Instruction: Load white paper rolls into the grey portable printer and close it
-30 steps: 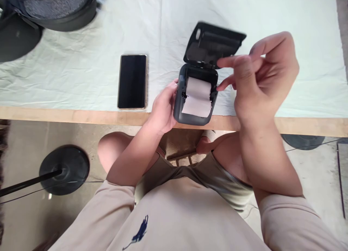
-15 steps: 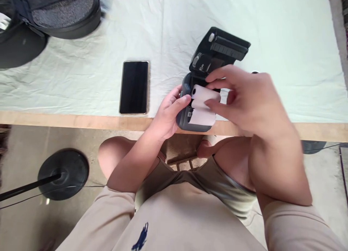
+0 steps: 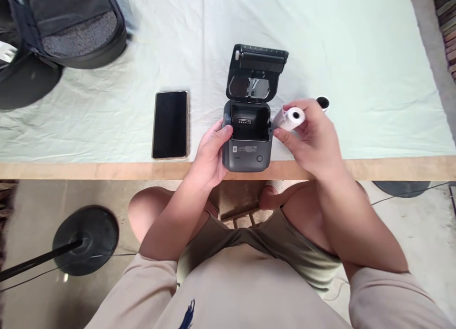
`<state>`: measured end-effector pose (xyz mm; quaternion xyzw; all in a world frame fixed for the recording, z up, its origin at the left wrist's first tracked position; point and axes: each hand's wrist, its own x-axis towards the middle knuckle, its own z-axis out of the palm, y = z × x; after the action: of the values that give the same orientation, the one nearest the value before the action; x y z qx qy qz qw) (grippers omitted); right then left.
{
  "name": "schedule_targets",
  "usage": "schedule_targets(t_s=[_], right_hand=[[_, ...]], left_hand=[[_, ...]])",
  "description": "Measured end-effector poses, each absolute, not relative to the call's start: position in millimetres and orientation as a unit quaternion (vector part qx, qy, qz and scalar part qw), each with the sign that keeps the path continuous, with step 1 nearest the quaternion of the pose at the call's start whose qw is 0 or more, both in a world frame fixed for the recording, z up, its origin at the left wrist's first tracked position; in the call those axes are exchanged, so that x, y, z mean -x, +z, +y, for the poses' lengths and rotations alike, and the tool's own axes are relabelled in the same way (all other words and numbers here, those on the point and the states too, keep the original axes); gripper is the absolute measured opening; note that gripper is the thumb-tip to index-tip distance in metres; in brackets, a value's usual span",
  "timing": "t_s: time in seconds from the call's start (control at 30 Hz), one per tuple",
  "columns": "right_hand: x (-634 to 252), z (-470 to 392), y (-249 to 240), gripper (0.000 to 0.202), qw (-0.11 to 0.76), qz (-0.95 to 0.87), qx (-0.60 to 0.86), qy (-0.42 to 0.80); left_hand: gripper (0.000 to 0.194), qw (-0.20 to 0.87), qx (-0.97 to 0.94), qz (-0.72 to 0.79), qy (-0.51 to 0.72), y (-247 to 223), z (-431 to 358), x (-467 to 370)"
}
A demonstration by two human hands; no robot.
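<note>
A small dark grey printer (image 3: 247,158) stands at the table's near edge with its lid (image 3: 256,72) raised and its inner compartment bare. My left hand (image 3: 213,153) grips the printer's left side, thumb on the compartment's rim. Just right of the printer, my right hand (image 3: 311,136) holds a white paper roll (image 3: 290,118) between thumb and fingers, its cored end facing up and right. Another roll with a dark core (image 3: 323,102) is partly hidden behind my right hand.
A phone (image 3: 171,124) with a black screen lies left of the printer on the pale cloth (image 3: 374,72). An opened black case (image 3: 81,34) sits at the far left. Below the table's wooden edge (image 3: 71,170), a round black stand base (image 3: 85,241) rests on the floor.
The paper roll has come out of the printer and moved right in my right hand, its loose paper no longer draped over the front. The printer has turned more upright in view.
</note>
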<state>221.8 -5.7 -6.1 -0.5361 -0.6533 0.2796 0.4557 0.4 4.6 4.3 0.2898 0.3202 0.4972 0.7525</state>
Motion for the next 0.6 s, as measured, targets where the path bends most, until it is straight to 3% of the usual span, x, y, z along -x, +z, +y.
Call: schedule_targets(t_s=[0.17, 0.37, 0.5, 0.6], right_hand=[[-222.8, -13.8, -3.7, 0.043, 0.384, -0.689, 0.585, 0.187], [-242.9, -13.5, 13.0, 0.038, 0.474, -0.628, 0.618, 0.001], [-255.5, 8.1, -14.4, 0.053, 0.406, -0.607, 0.680, 0.063], [-262.0, 18.0, -28.6, 0.047, 0.373, -0.608, 0.691, 0.114]], left_hand=[[0.010, 0.752, -0.277, 0.320, 0.506, 5.1, 5.0, -1.2], [0.010, 0.739, -0.272, 0.348, 0.508, 7.1, 6.7, -1.9], [0.015, 0.742, -0.280, 0.348, 0.500, 7.3, 7.6, -1.3], [0.015, 0.743, -0.278, 0.356, 0.494, 8.0, 7.5, -1.6]])
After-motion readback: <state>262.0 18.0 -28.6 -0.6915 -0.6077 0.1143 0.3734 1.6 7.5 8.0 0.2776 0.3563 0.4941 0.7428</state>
